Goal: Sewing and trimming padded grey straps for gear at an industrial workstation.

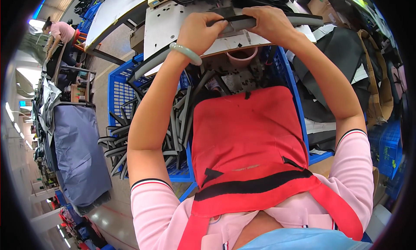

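A long, narrow grey strip with a black edge (pixel 242 24) runs crosswise over the front of the white worktable (pixel 162 27). My left hand (pixel 200 32) is closed on it, thumb and fingers pinching, with a pale green bangle (pixel 186 53) at the wrist. To the right, my right hand (pixel 273 25) pinches the same strip between thumb and fingers. One end of the strip passes under my left wrist and hangs past the table edge; the other reaches out beyond my right hand. Just behind the strip, between my hands, is a dark machine part (pixel 223 11).
A blue plastic crate (pixel 119 87) on the left holds many similar strips (pixel 175 115). Beneath the table sits a pink bucket (pixel 242 57). Dark sheet material (pixel 331 68) and an opened cardboard box (pixel 381 92) lie at right. Another person (pixel 63 35) bends over a bench far left.
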`<state>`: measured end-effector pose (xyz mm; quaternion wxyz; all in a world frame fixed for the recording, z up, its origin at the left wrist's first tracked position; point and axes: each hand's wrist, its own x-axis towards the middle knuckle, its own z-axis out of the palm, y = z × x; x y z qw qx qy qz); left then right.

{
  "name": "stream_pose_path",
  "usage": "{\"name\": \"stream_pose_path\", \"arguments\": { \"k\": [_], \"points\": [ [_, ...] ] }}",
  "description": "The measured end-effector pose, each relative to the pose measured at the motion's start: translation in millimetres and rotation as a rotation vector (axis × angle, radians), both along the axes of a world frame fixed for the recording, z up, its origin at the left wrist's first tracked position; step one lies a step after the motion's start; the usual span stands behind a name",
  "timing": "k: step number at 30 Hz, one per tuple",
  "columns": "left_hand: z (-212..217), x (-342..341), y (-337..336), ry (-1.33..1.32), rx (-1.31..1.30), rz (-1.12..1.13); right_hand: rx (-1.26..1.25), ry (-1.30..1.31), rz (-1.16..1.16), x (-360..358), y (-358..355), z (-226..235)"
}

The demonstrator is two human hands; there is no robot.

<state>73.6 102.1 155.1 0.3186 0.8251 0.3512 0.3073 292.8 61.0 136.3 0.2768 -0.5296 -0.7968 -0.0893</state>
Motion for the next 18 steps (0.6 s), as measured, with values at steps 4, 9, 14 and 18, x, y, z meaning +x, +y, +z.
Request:
{"name": "stream_pose_path", "arguments": {
  "k": [4, 9, 14, 18],
  "points": [
    [-6, 5, 23, -0.005, -0.070, 0.020, -0.072, -0.022, -0.069, 2, 21, -3],
    [-12, 9, 38, 0.015, -0.152, 0.098, -0.193, -0.050, -0.113, 3, 35, -1],
    [-11, 10, 50, -0.012, -0.165, 0.069, -0.111, -0.042, -0.096, 1, 41, 8],
    [-13, 14, 65, -0.043, -0.164, 0.076, -0.217, -0.104, -0.108, 8, 57, 13]
  ]
}}
